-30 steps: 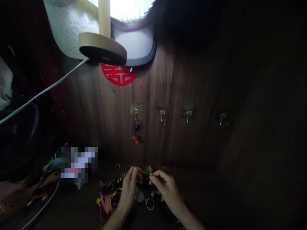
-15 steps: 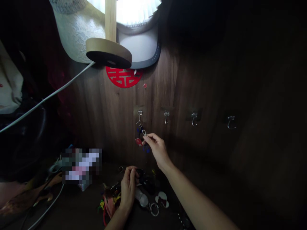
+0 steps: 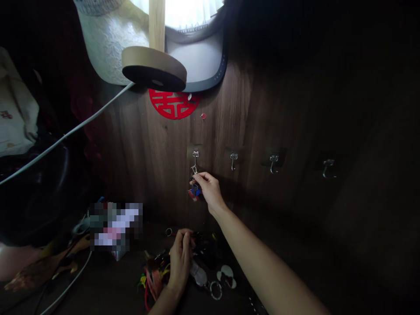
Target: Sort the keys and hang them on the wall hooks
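My right hand (image 3: 210, 191) is raised at the wall, thumb and fingers pinching a bunch of keys (image 3: 195, 190) by its metal clip (image 3: 195, 169). The clip is close under the leftmost metal hook (image 3: 196, 155); whether it touches the hook I cannot tell. A small red tag (image 3: 194, 197) hangs among the dark and blue pieces there. Low down, my left hand (image 3: 180, 258) rests closed over a dark pile of small things, what it grips being hidden. Beside it lie a grey key fob (image 3: 198, 274), a metal ring (image 3: 215, 290) and a bundle of coloured cords (image 3: 154, 280).
More hooks follow to the right: one (image 3: 233, 160), another (image 3: 274, 163) and a far one (image 3: 328, 168). Above are a lamp base (image 3: 154, 59), a cap (image 3: 200, 65) and a red paper cutout (image 3: 173, 107). A white cable (image 3: 78, 124) crosses on the left.
My right hand has moved up and slightly left, bringing the clip from beside the hanging keys to just under the leftmost hook. My left hand stays low by the pile. The view has shifted slightly.
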The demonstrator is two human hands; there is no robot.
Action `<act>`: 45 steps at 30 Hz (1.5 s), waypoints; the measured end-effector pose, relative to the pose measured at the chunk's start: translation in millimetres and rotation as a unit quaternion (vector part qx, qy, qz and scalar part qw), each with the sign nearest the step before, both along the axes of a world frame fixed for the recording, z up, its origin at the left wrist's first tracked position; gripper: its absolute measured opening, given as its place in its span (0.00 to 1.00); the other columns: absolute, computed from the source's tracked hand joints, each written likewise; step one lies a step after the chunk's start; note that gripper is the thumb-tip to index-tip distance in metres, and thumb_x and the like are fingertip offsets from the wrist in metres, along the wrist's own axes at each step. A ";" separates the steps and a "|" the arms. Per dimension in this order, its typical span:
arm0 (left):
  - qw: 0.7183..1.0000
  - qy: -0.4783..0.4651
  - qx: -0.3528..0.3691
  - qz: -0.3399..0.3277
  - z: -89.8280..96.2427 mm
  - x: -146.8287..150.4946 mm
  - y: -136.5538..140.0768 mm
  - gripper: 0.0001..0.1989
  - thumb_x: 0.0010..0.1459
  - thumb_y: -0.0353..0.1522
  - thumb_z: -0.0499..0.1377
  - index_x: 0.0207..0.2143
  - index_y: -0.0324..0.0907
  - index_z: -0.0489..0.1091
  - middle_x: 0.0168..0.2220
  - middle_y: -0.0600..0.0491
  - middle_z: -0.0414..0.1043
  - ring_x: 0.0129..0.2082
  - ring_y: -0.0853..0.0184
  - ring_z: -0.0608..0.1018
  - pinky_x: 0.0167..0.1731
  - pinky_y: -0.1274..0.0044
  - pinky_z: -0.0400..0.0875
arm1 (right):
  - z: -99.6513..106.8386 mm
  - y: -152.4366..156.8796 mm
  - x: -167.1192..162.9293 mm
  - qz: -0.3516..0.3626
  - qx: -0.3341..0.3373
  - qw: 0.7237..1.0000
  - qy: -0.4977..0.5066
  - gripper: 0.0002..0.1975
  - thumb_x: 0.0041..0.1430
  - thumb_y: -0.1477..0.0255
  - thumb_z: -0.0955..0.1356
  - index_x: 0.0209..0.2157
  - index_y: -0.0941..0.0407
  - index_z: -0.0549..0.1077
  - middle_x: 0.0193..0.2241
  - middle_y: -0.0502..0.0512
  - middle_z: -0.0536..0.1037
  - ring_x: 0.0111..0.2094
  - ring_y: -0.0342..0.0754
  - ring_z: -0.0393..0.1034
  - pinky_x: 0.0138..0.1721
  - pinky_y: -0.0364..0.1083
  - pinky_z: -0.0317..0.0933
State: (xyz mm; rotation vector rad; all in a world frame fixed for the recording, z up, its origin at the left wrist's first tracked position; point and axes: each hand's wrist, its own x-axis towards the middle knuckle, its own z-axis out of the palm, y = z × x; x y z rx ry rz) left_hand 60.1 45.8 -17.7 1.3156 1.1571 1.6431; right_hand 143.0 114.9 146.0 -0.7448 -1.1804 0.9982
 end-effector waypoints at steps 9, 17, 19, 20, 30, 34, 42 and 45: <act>1.000 -0.003 -0.001 -0.007 0.1 1.3 0.8 0.21 0.56 0.49 0.49 0.34 0.41 0.65 0.19 0.60 0.60 0.15 0.74 0.60 0.15 0.83 0.55 | -27.0 -2.0 13.5 -0.005 -0.051 0.995 -0.081 0.08 0.47 0.66 0.67 0.27 0.57 0.72 0.21 0.49 0.76 0.22 0.41 0.70 0.19 0.37 0.55; 1.000 0.000 0.005 -0.013 6.5 2.1 -5.0 0.21 0.55 0.50 0.50 0.34 0.40 0.65 0.20 0.60 0.61 0.15 0.74 0.61 0.15 0.83 0.55 | -61.2 -24.1 51.2 -0.020 -0.079 0.985 -0.150 0.10 0.48 0.65 0.66 0.28 0.57 0.74 0.27 0.54 0.79 0.27 0.43 0.70 0.25 0.39 0.57; 1.000 0.003 0.006 -0.013 6.2 2.4 -5.1 0.21 0.55 0.50 0.50 0.34 0.40 0.66 0.20 0.60 0.62 0.15 0.74 0.61 0.14 0.83 0.55 | -71.6 -30.8 64.3 -0.022 -0.088 0.983 -0.162 0.11 0.48 0.64 0.66 0.28 0.57 0.74 0.27 0.54 0.79 0.27 0.43 0.70 0.25 0.40 0.57; 1.000 0.006 0.007 -0.012 5.8 2.7 -5.1 0.22 0.55 0.50 0.50 0.33 0.40 0.66 0.20 0.60 0.61 0.15 0.74 0.61 0.14 0.83 0.55 | -76.7 -34.4 71.1 -0.023 -0.093 0.981 -0.166 0.12 0.47 0.63 0.66 0.28 0.57 0.74 0.27 0.54 0.79 0.27 0.43 0.70 0.25 0.40 0.57; 0.993 0.114 0.020 -0.006 1.6 1.9 -10.7 0.18 0.58 0.46 0.48 0.33 0.42 0.67 0.20 0.59 0.63 0.17 0.71 0.66 0.19 0.81 0.61 | -119.2 -66.4 132.2 -0.073 -0.138 0.975 -0.160 0.15 0.44 0.59 0.69 0.27 0.57 0.75 0.24 0.53 0.78 0.26 0.45 0.71 0.25 0.41 0.58; 0.972 0.223 0.068 -0.013 3.4 1.9 -17.9 0.15 0.60 0.42 0.47 0.33 0.43 0.68 0.23 0.57 0.68 0.24 0.68 0.72 0.27 0.79 0.65 | -130.7 -80.0 153.4 -0.081 -0.149 0.968 -0.184 0.16 0.45 0.58 0.68 0.27 0.57 0.75 0.25 0.54 0.79 0.27 0.46 0.71 0.26 0.42 0.59; 0.918 0.360 0.145 -0.079 6.9 9.2 -31.6 0.10 0.61 0.36 0.48 0.37 0.45 0.67 0.32 0.52 0.73 0.33 0.65 0.75 0.36 0.76 0.68 | -151.2 -107.4 194.0 -0.033 -0.124 0.954 -0.272 0.11 0.49 0.64 0.68 0.30 0.57 0.75 0.29 0.54 0.79 0.34 0.50 0.73 0.37 0.47 0.62; 0.895 0.398 0.175 -0.102 8.3 15.5 -36.1 0.09 0.61 0.35 0.48 0.39 0.45 0.67 0.34 0.52 0.74 0.34 0.65 0.76 0.37 0.75 0.69 | -150.1 -119.2 205.8 -0.006 -0.133 0.929 -0.345 0.09 0.50 0.66 0.67 0.30 0.56 0.75 0.30 0.53 0.78 0.35 0.50 0.72 0.40 0.48 0.62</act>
